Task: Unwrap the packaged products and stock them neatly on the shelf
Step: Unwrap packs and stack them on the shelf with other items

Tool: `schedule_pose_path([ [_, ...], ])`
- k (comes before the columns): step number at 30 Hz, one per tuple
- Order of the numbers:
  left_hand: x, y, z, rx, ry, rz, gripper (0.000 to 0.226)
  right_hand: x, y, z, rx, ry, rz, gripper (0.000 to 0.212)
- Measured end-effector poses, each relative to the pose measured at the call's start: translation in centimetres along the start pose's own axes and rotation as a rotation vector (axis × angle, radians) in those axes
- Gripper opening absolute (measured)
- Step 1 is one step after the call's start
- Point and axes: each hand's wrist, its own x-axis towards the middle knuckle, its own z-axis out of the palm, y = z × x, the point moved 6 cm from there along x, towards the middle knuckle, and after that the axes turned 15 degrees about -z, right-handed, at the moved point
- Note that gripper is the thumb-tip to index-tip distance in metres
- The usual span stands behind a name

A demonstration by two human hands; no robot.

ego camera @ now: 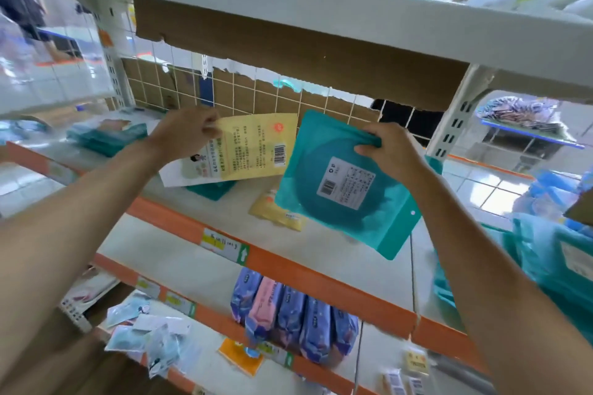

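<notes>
The left grip [184, 135] pinches the top left corner of a yellow packet [253, 146] between thumb and curled fingers, holding it tilted with its barcode and printed text facing the camera. The right grip [390, 154] is closed on the upper edge of a teal pouch [337, 189], thumb in front; the pouch hangs at a slant with a white label on its face. Both are held above the middle shelf [385, 272], just beside each other, their edges overlapping.

On the shelf below them lie a small yellow sachet [277, 213] and a teal packet [208, 190]. A stack of teal packets [106, 138] sits further left. A wire grid [256, 96] backed by torn cardboard [288, 51] closes the rear. A price label [224, 245] sits on the orange front strip. Purple and pink packs [288, 317] stand on the shelf beneath.
</notes>
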Motion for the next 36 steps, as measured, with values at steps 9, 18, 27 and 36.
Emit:
schedule_pose_path([
  [9,5.1,-4.8,-0.2,-0.057,0.0,-0.091,0.022,5.8,-2.1,3.3,-0.02,-0.058,-0.018,0.023],
  [18,10.3,-7.2,1.1,-0.113,-0.152,-0.03,0.014,6.9,-3.0,5.2,-0.078,-0.005,0.13,0.016],
  [27,12.0,-6.1,5.7,-0.326,-0.466,-0.01,0.011,2.3,-5.7,4.1,-0.147,0.158,0.346,0.006],
  [36,8.3,-2.5,10.5,-0.563,-0.663,-0.112,0.013,-2.0,-8.4,1.4,-0.276,0.176,0.454,0.013],
])
